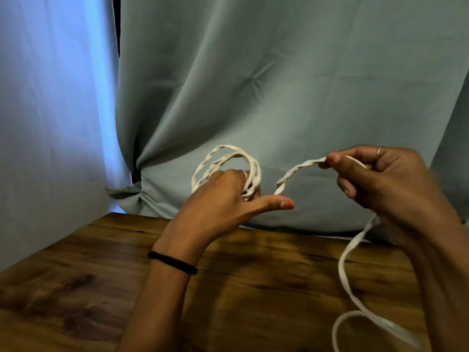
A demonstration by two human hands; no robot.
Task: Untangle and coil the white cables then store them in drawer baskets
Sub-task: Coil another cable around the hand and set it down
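While left hand grips coiled white cable, right hand pinches its strand.

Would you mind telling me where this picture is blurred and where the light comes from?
Head view: the right hand and the cable trailing below it are motion-blurred; the left hand with the coil is sharper; bluish light glows through the curtain at left.

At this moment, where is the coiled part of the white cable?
In the head view the coiled part sits centre-left, held up by the left hand above the wooden table, before the grey-green curtain.
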